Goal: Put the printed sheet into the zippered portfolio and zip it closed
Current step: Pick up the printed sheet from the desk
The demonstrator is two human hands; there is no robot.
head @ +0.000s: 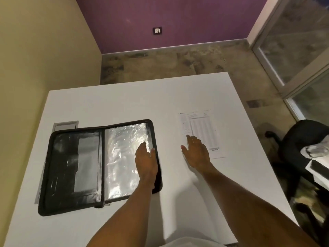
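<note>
A black zippered portfolio [74,166] lies open flat on the left half of the white table [124,100]. Its right half holds shiny clear plastic sleeves, and its zipper pull sits at the near edge by the spine. My left hand [146,161] rests flat on the right edge of the sleeves, fingers apart, holding nothing. The printed sheet [201,127] lies flat on the table to the right of the portfolio. My right hand [195,152] is spread over the sheet's near left corner, fingers extended and gripping nothing.
A grey rectangular plate [65,124] is set in the table behind the portfolio. A black office chair [299,139] stands to the right of the table, with a white-covered object [316,154] beside it. Glass doors are at the far right.
</note>
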